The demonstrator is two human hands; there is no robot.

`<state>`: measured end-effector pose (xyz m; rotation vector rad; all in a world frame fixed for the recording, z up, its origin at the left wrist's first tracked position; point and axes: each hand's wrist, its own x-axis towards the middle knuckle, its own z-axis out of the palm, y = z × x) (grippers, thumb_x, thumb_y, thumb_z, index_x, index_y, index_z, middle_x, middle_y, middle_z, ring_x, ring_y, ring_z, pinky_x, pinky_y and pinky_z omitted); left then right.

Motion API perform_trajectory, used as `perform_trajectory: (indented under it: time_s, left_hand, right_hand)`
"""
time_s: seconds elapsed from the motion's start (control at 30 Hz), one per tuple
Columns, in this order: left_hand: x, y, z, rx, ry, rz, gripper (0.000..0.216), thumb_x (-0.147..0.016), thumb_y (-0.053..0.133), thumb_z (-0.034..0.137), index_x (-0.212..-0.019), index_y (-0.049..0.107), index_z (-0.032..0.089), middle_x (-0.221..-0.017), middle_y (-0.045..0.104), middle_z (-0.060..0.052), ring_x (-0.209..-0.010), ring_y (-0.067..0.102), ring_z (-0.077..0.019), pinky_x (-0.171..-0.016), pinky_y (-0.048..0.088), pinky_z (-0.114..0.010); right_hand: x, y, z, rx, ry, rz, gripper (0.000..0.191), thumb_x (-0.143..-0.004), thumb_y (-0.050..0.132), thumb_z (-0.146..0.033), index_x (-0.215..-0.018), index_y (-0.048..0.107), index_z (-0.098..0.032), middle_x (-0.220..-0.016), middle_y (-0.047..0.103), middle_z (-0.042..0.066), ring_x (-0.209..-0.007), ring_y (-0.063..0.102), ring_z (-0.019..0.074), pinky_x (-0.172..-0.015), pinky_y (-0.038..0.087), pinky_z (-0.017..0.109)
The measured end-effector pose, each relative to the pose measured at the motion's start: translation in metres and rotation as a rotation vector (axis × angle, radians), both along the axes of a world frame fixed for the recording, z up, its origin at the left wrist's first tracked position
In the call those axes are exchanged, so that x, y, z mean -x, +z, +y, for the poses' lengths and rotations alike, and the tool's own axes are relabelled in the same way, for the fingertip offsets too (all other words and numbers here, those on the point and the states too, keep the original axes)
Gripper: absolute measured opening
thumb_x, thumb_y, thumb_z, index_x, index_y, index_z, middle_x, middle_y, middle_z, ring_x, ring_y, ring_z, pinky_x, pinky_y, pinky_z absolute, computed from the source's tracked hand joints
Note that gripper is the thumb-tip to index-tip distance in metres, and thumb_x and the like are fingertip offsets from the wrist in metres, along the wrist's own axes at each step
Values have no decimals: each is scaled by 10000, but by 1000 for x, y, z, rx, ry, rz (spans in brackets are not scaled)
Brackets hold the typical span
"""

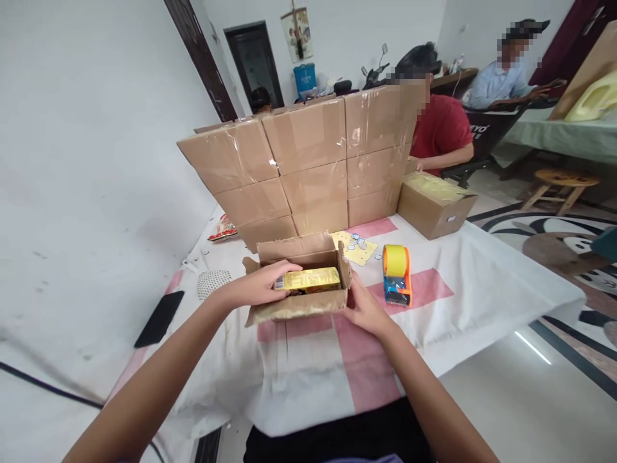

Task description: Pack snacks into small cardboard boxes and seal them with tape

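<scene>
A small open cardboard box (294,308) sits on the white and pink cloth in front of me, flaps up. Inside it lies a yellow packet (313,279). My left hand (260,284) reaches over the box's left side, its fingers on the left end of the packet. My right hand (362,308) presses against the outside of the box's right wall, near the front corner.
An orange and blue tape dispenser (396,275) with yellow tape stands right of the box. A wall of stacked taped cartons (308,167) stands behind, another carton (434,204) to the right. A yellow label sheet (355,247), a black phone (159,318). Other people sit beyond.
</scene>
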<state>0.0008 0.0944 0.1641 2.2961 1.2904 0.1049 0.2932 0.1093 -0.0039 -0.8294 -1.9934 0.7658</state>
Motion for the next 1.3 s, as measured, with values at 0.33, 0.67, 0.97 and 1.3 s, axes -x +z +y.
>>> perform_trajectory:
  time_s: [0.33, 0.67, 0.97, 1.3]
  left_hand:
    - [2, -7, 7, -57, -6, 89, 486, -912, 580, 406, -1376, 576, 265, -1345, 620, -66, -1182, 618, -283, -988, 497, -361]
    - [1, -14, 7, -75, -17, 67, 492, -936, 579, 447, -1403, 596, 296, -1386, 620, -53, -1213, 624, -282, -1009, 493, -355]
    - [28, -6, -29, -256, 274, -81, 498, -951, 576, 559, -1401, 607, 346, -1445, 622, -36, -1341, 567, -307, -1112, 460, -433]
    - [39, -133, -82, -384, 522, -724, 1265, -602, 446, 1006, -1635, 201, 319, -1681, 264, -174, -1526, 298, -417, -1211, 320, -579]
  right_hand:
    - [0, 2, -1, 6, -17, 11, 943, -912, 696, -450, -1645, 122, -300, -1657, 279, 150, -1498, 358, 377, -1161, 424, 573]
    - [-1, 3, -2, 28, -17, -8, 958, -907, 700, -431, -1648, 108, -298, -1630, 308, 159, -1447, 428, 366, -1140, 451, 557]
    - [-2, 6, -5, 41, -13, -9, 941, -920, 674, -481, -1649, 106, -304, -1656, 276, 145, -1451, 427, 364, -1159, 425, 564]
    - [-1, 36, 1, -8, -33, 243, 594, -1028, 255, -644, -1350, 653, -343, -1642, 370, 6, -1497, 351, 322, -1225, 311, 574]
